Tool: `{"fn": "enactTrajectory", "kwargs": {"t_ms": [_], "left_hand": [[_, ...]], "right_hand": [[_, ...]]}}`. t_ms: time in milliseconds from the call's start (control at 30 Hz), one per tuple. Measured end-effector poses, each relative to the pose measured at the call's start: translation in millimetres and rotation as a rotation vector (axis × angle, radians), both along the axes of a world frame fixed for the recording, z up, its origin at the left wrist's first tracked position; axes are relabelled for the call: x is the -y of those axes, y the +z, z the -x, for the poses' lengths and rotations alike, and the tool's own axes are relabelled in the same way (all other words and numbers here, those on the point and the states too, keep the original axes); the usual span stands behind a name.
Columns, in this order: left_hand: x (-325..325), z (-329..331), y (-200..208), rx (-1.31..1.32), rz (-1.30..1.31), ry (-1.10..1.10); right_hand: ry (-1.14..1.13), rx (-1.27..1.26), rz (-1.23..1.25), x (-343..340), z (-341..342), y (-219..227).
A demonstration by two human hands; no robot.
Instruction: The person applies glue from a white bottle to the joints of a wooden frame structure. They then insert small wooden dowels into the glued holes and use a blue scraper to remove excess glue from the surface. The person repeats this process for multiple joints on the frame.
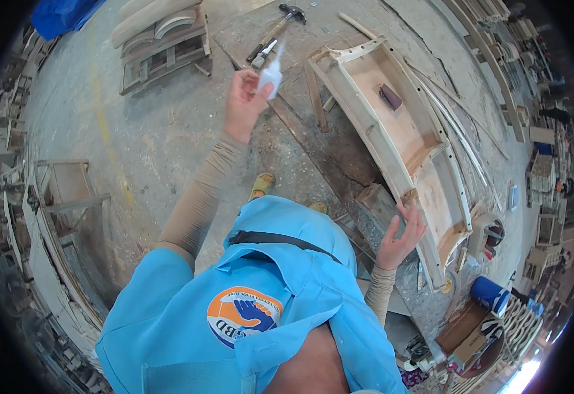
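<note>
My left hand (245, 104) is raised over the floor and closed around a small white squeeze bottle (270, 77) with a thin nozzle pointing up and away. The nozzle is blurred. To the right stands a long, curved wooden frame (392, 151) with raised sides and a panelled inside. My right hand (402, 238) is at the near side rail of this frame, fingers spread, with nothing seen in it. Its fingertips seem to touch the rail, just below a small brown patch (410, 196). A folded dark maroon piece, perhaps sandpaper (390, 98), lies inside the frame.
A hammer (285, 25) lies on the floor beyond my left hand, beside a small tube or bottle (264, 54). Stacked wooden parts (162, 46) stand far left. Wooden frames (70, 217) line the left. A blue container (489, 295) and a cardboard box (461, 328) sit at lower right.
</note>
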State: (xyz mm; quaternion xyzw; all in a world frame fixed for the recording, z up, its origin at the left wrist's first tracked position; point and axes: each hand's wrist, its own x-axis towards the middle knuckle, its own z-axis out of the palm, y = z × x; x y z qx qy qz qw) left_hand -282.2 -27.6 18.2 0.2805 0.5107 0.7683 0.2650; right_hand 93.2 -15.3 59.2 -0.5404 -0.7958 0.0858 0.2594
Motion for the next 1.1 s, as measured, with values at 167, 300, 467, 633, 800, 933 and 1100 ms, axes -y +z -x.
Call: {"fn": "enactTrajectory", "kwargs": {"t_ms": [167, 300, 467, 633, 800, 933, 1100], "left_hand": [[-24, 57, -15, -0.396, 0.170, 0.092], [-56, 100, -36, -0.536, 0.371, -0.068], [-111, 129, -74, -0.597, 0.384, -0.192], [-154, 151, -103, -0.723, 0.416, -0.201], [-164, 150, -121, -0.810, 0.448, -0.181], [-164, 156, -130, -0.843, 0.425, -0.179], [-163, 154, -124, -0.870, 0.423, -0.213]], "right_hand": [[-0.006, 0.037, 0.011, 17, 3, 0], [-0.050, 0.018, 0.033, 40, 18, 2], [-0.131, -0.029, 0.090, 77, 39, -3], [-0.214, -0.037, 0.117, 104, 60, -15], [-0.268, -0.020, 0.115, 113, 72, -15], [-0.276, -0.020, 0.149, 117, 79, -15], [-0.257, -0.025, 0.174, 116, 79, -17]]}}
